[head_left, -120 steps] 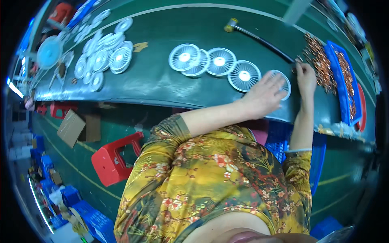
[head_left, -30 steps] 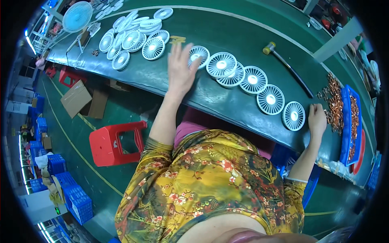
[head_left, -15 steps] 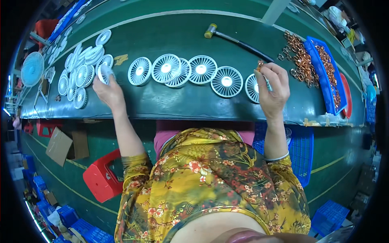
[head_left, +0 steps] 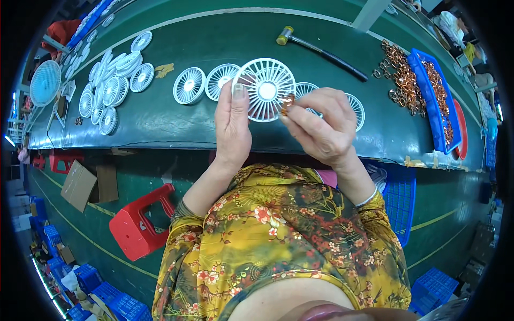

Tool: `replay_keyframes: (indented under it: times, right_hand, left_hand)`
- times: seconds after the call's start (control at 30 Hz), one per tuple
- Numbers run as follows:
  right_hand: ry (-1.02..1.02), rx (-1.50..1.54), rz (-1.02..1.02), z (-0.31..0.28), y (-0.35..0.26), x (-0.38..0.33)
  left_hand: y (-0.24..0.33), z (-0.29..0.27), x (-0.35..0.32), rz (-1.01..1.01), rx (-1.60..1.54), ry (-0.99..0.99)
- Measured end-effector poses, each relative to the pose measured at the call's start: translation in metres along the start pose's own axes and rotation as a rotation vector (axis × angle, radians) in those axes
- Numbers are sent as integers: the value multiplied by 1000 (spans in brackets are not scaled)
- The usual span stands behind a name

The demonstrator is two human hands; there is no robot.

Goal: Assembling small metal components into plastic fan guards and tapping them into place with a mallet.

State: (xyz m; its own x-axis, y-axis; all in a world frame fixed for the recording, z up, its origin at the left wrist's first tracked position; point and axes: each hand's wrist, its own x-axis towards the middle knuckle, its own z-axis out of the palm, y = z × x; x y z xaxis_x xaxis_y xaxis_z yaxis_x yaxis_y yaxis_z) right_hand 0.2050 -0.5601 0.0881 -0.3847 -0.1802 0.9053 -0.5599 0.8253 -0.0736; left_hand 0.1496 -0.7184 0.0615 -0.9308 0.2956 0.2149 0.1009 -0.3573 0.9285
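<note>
Above the table's near half, my left hand (head_left: 234,125) grips the left rim of a white slotted fan grille (head_left: 267,68), thumb on its face. My right hand (head_left: 324,123) pinches a shiny copper-coloured ring (head_left: 287,105) against the grille's right rim; whether it is fitted on cannot be told, as the fingers cover part. Behind and beside the held piece lie more white grilles in a row, among them one at the left end (head_left: 189,85) and one at the right (head_left: 355,112), partly hidden by my right hand.
A heap of white grilles (head_left: 111,91) lies at left. A hammer (head_left: 321,52) with a yellow head lies at the back. To the right are loose copper rings (head_left: 399,77), a blue tray (head_left: 436,125) of rings and a red dish (head_left: 460,128). A red stool (head_left: 131,230) stands below.
My left hand has brought a grille from the heap at left to the middle. My right hand has moved left with the copper ring, up to that grille's rim.
</note>
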Motion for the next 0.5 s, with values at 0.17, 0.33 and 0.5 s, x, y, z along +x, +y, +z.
replay_keyframes:
  times: [0.17, 0.33, 0.5]
  right_hand:
    - [-141, -32, 149, 12, 1, -2]
    - [-279, -54, 276, 13, 0, -7]
    - [-87, -69, 416, 14, -9, -12]
  left_hand:
    - [3, 13, -5, 111, 84, -80]
    - [-13, 11, -9, 82, 137, -122]
    - [-5, 17, -6, 87, 15, -139]
